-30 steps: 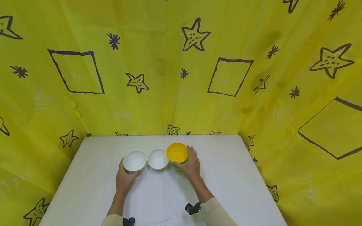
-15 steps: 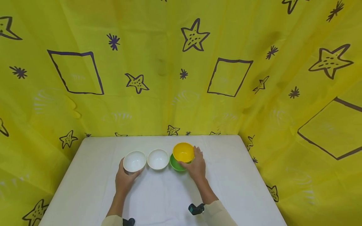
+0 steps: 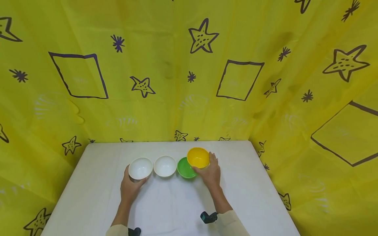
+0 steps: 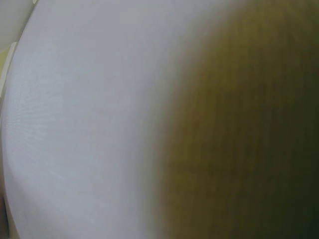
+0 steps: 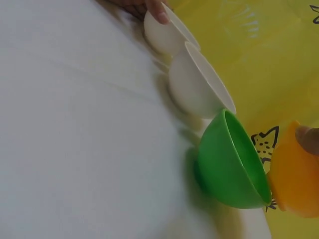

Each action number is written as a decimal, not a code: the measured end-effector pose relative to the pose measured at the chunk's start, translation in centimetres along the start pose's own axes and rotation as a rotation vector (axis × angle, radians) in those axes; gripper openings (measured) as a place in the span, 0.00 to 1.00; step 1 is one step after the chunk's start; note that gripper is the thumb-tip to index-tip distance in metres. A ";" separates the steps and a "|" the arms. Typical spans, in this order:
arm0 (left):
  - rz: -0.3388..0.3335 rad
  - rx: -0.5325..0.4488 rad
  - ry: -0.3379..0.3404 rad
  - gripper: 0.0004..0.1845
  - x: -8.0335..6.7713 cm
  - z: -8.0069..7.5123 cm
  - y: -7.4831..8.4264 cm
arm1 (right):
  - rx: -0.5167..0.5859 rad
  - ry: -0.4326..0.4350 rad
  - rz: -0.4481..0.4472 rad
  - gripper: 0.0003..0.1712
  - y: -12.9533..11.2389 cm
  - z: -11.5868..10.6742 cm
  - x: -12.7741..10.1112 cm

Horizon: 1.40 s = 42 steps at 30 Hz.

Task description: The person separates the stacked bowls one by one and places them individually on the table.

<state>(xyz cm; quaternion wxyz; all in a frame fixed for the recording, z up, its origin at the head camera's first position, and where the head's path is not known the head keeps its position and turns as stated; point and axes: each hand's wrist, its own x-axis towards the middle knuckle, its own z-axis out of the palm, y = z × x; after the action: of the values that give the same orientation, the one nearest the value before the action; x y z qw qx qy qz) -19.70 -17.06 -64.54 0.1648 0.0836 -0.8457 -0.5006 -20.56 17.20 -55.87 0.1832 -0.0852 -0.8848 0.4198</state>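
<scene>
Your right wrist view shows the green bowl (image 5: 227,162) standing alone on the counter (image 3: 165,206); your right hand (image 3: 211,172) has carried the yellow bowl (image 3: 198,157) rightward, grip clasping it. Your left hand (image 3: 130,186) grasps a white bowl (image 3: 140,167).

White worktop (image 3: 254,196) stood enclosed on three sides by yellow cloth backdrop (image 3: 165,108), wrinkled, printed with dark stars, bursts, outlined squares. Light even, soft; faint shadows on worktop.
</scene>
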 end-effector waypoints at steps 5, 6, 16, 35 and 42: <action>0.006 0.006 0.005 0.55 -0.1 -0.1 0.0 | -0.004 0.012 0.029 0.63 0.7 -0.6 0.1; 0.007 0.005 0.006 0.55 -0.1 -0.1 0.0 | -0.006 0.013 0.033 0.63 0.8 -0.6 0.2; 0.019 -0.014 -0.003 0.56 0.0 0.0 -0.2 | -0.029 0.027 0.072 0.62 2.4 -1.9 0.3; 0.011 -0.010 -0.001 0.57 0.1 0.1 -0.1 | -0.055 0.047 0.110 0.63 5.2 -2.0 -0.5; 0.017 -0.018 0.006 0.56 0.1 0.0 -0.4 | -0.071 0.038 0.093 0.62 5.9 -1.7 -0.8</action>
<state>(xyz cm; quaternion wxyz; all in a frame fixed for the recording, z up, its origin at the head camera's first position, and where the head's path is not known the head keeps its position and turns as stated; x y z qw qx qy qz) -19.83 -17.24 -64.87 0.1722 0.0762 -0.8413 -0.5067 -19.17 21.91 -59.69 0.1772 -0.1407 -0.8907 0.3943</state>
